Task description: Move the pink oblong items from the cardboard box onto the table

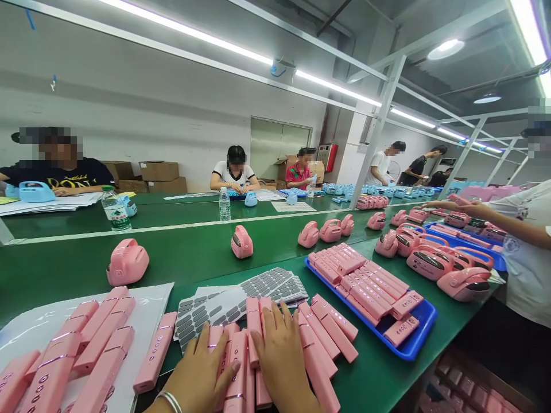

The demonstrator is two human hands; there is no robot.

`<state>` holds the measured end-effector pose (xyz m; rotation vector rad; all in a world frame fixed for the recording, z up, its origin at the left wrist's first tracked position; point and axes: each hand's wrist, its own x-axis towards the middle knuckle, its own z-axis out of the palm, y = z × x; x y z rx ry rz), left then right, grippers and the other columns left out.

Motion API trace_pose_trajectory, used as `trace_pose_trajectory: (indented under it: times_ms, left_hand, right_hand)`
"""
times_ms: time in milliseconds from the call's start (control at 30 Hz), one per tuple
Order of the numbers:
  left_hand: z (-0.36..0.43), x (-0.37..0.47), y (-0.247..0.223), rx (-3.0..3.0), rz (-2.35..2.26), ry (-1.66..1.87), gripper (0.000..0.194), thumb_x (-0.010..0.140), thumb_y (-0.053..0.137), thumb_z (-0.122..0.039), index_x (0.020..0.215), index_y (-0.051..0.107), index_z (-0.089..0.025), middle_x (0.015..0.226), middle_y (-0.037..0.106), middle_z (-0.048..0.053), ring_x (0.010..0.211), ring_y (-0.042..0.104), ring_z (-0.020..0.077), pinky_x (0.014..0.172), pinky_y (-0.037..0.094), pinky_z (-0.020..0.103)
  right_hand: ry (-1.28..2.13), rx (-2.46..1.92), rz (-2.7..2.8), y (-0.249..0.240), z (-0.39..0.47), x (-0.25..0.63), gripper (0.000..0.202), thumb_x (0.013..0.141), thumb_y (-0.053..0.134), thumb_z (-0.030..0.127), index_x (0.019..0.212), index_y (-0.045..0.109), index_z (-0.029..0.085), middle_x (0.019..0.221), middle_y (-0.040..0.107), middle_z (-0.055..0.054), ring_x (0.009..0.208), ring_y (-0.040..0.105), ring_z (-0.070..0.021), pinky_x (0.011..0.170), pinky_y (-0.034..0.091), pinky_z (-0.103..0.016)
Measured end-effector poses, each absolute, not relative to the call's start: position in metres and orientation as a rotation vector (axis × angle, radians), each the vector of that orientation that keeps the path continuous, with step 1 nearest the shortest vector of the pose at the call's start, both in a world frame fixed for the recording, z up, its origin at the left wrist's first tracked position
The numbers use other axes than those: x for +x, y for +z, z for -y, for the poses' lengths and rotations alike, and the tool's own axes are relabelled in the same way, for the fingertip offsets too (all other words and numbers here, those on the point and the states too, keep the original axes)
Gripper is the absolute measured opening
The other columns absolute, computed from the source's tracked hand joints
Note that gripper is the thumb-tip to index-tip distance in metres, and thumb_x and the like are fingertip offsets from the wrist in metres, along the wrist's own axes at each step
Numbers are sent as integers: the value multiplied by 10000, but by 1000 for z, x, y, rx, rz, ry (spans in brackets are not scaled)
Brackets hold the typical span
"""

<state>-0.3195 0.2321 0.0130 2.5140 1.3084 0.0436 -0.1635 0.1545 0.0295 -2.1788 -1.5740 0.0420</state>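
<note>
While both palms lie flat at six o'clock in the head view, the left hand (202,376) rests with fingers spread on a cluster of pink bars (241,358), its wrist ringed by a silver bracelet (169,400). Just beside it, the right hand (282,353) also lies open with fingers splayed, pressing down on the same bars; neither hand pinches or grips anything. These bars lie side by side on the green table (181,258), fanning toward four o'clock, where more of them (327,332) point away from the hands.

At eight o'clock, a second group of pink bars (86,344) sits on a white sheet (38,321). At twelve o'clock from the hands, touching the tops of the bars, lie grey sticker sheets (258,287) printed with rows of oval pads. At three o'clock a blue tray (419,338) holds rows of stacked pink bars. Rounded pink devices stand on the belt: one at ten o'clock (127,262), one at twelve o'clock (241,242), and several more toward two o'clock (430,261).

A water bottle (115,209) stands at eleven o'clock, another (224,204) farther off at twelve. Other people sit along the far side of the table, and a co-worker's arm (482,215) reaches in from three o'clock above a second blue tray (473,244).
</note>
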Motion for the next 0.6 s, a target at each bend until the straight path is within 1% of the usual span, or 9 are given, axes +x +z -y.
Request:
trace_pose_trajectory:
  times_ms: [33,100,167,233,333,400,500,533,600]
  left_hand:
    - [-231,-320,14,2580,-1327,-5,592,886,352,-486,1392,368,-180,1482,211,282,1333,271,424,1053,269,535]
    - [-232,-319,16,2655,-1318,-31,546,915,293,-461,1419,300,-249,1521,159,211,1382,158,362,1090,234,486]
    - [-234,-318,15,2702,-1280,-8,496,930,271,-411,1414,299,-308,1536,179,137,1393,119,325,1117,188,458]
    - [-237,-316,15,2734,-1265,-17,479,935,251,-374,1407,316,-321,1539,189,105,1394,109,320,1126,172,452]
    - [-243,-311,17,2791,-1250,-3,503,937,191,-345,1415,314,-253,1532,184,145,1390,103,338,1118,186,476]
    - [-248,-306,19,2828,-1256,-19,517,934,162,-324,1422,290,-207,1526,176,174,1385,120,347,1112,204,477]
    - [-260,-303,11,2856,-1289,-85,523,934,130,-317,1427,259,-195,1523,165,193,1373,179,343,1109,217,453]
    - [-266,-305,5,2863,-1294,-92,530,933,117,-320,1423,272,-191,1518,175,202,1366,210,341,1108,218,453]
    - [-277,-310,-11,2888,-1261,-17,551,925,121,-335,1401,343,-168,1499,234,205,1353,263,339,1108,214,470]
  right_hand:
    - [26,-2155,1566,24,-147,-157,450,917,404,272,1316,512,97,1419,454,-149,1355,311,-367,1121,210,-598]
    - [-54,-2124,1521,6,-128,-143,415,888,410,224,1249,584,117,1373,506,-144,1334,344,-388,1108,193,-643]
    - [-179,-2130,1463,-17,-108,-128,376,867,421,200,1162,651,155,1319,561,-131,1300,392,-407,1085,191,-676]
    - [-270,-2124,1417,-36,-91,-119,375,878,399,171,1149,659,176,1304,576,-111,1292,415,-382,1104,174,-648]
    - [-223,-2089,1414,-43,-87,-118,430,898,343,135,1246,592,160,1356,519,-98,1319,387,-333,1134,171,-594]
    - [-76,-2082,1444,-31,-96,-122,448,901,341,146,1308,527,121,1404,450,-119,1340,339,-341,1128,204,-595]
    - [116,-2098,1440,-3,-115,-125,479,900,357,151,1360,425,33,1458,331,-189,1368,243,-367,1114,225,-601]
    - [146,-2097,1430,5,-121,-125,487,900,354,138,1369,396,13,1467,303,-208,1374,221,-367,1114,223,-596]
    - [171,-2078,1413,15,-128,-124,501,896,376,126,1383,370,11,1474,291,-221,1379,214,-359,1116,235,-565]
